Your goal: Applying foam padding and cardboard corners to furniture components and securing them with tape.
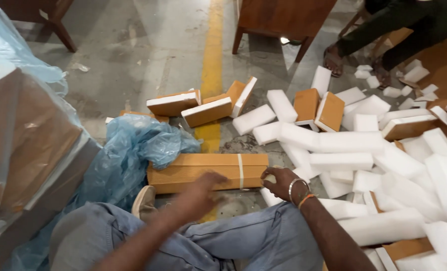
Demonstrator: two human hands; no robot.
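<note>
Left hand is lying blurred on the front face of the long cardboard block, fingers bent over it; whether that grip is closing around it, cannot tell. Right hand is pressing against the block's right end, fingers curled around a small pale lump, bangles sitting on the wrist. The block is lying lengthwise on the concrete floor, just in front of the person's knees, a white strip wrapping around it near the right end. Blue plastic sheet is bunching up against its left end. White foam pieces are piling up to the right, some backed with cardboard. A yellow floor line is running away behind the block. Another person's feet are resting at the far right of the floor.
</note>
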